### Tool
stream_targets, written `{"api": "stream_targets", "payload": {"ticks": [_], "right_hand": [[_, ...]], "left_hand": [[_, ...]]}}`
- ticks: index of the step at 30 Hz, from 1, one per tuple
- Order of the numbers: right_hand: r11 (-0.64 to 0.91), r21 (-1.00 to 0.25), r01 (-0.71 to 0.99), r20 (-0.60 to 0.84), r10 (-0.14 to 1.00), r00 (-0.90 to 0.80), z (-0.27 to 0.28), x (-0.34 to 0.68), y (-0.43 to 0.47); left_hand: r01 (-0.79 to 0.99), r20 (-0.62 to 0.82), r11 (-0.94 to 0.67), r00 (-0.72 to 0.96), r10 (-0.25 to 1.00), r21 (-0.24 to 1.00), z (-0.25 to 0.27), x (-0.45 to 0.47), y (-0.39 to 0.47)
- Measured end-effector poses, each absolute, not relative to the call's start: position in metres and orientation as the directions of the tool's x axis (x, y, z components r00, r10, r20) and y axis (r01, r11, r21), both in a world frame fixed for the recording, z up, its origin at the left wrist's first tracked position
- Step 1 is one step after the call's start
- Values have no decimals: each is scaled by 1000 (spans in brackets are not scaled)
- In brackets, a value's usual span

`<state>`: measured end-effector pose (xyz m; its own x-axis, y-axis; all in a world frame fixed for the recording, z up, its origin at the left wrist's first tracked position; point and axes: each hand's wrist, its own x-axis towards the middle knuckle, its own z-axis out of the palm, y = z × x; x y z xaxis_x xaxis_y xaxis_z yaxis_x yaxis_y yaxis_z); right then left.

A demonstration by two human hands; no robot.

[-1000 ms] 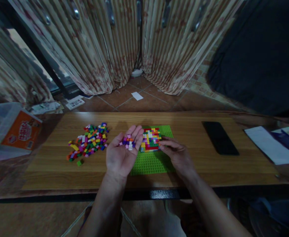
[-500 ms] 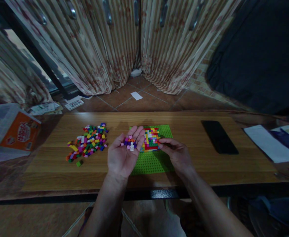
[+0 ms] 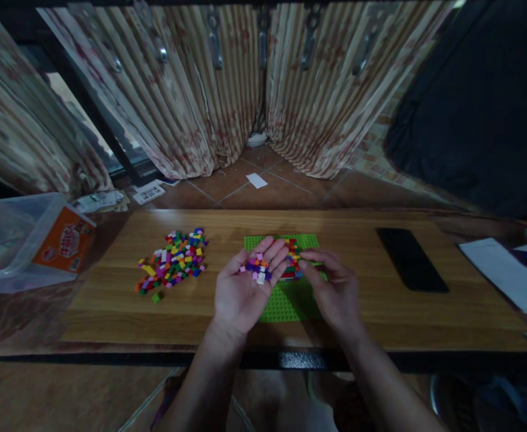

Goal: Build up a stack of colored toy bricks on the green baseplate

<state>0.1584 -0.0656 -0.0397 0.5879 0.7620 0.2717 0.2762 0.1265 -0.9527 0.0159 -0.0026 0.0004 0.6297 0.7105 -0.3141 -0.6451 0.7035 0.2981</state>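
Left hand (image 3: 240, 294) palm-up, I see, fingers uncurled, loose bricks (image 3: 258, 270) in palm. Right hand (image 3: 339, 291) by brick build (image 3: 292, 252), can't tell if fingers clamped. Green baseplate (image 3: 285, 304) beneath build, nearer surface's (image 3: 177, 321) middle than corners.

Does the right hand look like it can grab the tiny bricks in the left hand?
Probably yes: the left hand is open, palm up, nothing covers the bricks, and the right hand is close by.

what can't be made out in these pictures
All head view:
Left part of the brick build: hidden by the left hand.
Bricks in that hand: too small and crowded to count.
Right hand: fingertips too small and dim to show any brick held.
Left end of the plastic box: cut off by picture edge.
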Motion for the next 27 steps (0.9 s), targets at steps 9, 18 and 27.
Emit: {"api": "stream_targets", "payload": {"ticks": [9,18,27], "right_hand": [[221,-650,727,510,836,201,-11,132,-66],[177,-664,726,463,860,214,-11,130,-65],[143,-698,702,475,825,305,-15,138,-66]], "left_hand": [[-640,-359,733,645,675,229,0,19,-7],[-635,-374,733,635,676,245,1,20,-8],[-627,-339,732,650,680,267,1,20,-8]]}}
